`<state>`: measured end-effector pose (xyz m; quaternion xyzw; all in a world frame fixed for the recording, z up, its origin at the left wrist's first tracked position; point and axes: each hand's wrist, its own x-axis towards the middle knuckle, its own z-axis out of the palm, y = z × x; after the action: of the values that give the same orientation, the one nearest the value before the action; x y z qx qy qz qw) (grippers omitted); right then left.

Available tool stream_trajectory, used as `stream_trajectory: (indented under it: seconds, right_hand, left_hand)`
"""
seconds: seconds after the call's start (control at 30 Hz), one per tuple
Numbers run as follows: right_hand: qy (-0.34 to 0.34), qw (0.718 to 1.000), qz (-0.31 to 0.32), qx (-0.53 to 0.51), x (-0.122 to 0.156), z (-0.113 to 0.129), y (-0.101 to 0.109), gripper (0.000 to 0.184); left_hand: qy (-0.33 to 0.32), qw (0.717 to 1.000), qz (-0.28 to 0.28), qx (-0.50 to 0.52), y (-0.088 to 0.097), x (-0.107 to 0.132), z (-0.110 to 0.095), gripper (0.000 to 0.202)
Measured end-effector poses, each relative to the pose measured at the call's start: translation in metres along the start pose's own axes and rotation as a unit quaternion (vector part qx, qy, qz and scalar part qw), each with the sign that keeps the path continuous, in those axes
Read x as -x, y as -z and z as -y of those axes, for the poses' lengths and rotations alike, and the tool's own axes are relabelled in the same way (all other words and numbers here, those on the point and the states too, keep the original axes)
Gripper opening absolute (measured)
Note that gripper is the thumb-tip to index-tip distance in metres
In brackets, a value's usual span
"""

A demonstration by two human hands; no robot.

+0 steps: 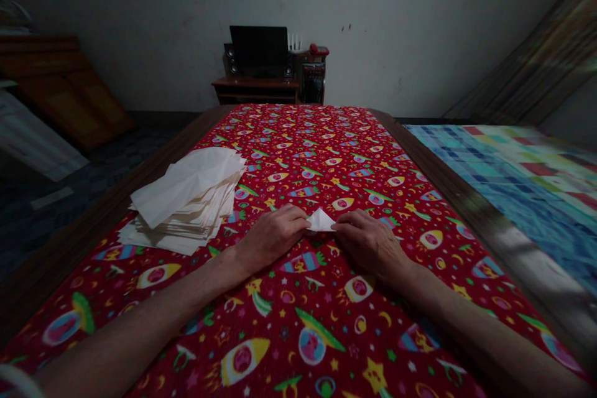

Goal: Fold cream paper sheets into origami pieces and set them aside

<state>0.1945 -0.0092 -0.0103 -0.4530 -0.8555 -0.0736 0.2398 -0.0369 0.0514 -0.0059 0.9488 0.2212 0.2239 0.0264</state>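
Note:
A small piece of white folded paper (pixel 321 222), peaked like a triangle, lies between my two hands on the red patterned cloth. My left hand (pixel 276 231) has its fingers closed on the paper's left corner. On the opposite corner, the fingers of my right hand (pixel 372 239) pinch the paper. Parts of both corners are hidden under the fingertips. To the left of my left hand sits an uneven stack of white paper sheets (pixel 186 189), fanned out, the top ones creased.
The red cloth (pixel 308 137) with rocket prints covers a long wooden-edged table. Beyond its far end stand a dark monitor (pixel 259 46) on a desk and a red telephone (pixel 319 50). A bed with a checked cover (pixel 508 168) is at the right, a wooden cabinet (pixel 60 81) at the left.

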Motion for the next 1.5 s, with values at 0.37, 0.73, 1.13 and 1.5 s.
stream_trajectory:
  seconds: [0.37, 0.73, 1.13, 1.5]
  right_hand:
    - [-0.151, 0.978, 0.018, -0.144, -0.002, 0.003, 0.001, 0.017]
    - [-0.195, 0.977, 0.060, -0.061, -0.013, 0.006, 0.002, 0.023]
    - [-0.196, 0.975, 0.102, -0.010, -0.017, 0.005, 0.003, 0.024]
    - [-0.192, 0.976, 0.106, 0.001, -0.016, 0.006, 0.004, 0.023]
  left_hand:
    - [0.188, 0.957, -0.057, 0.211, -0.003, -0.009, 0.004, 0.010]
    - [0.218, 0.960, -0.057, 0.167, -0.007, -0.011, 0.006, 0.017]
    - [0.232, 0.957, -0.037, 0.173, -0.004, -0.012, 0.003, 0.018]
    - [0.187, 0.969, -0.015, 0.162, -0.001, -0.011, 0.006, 0.016]
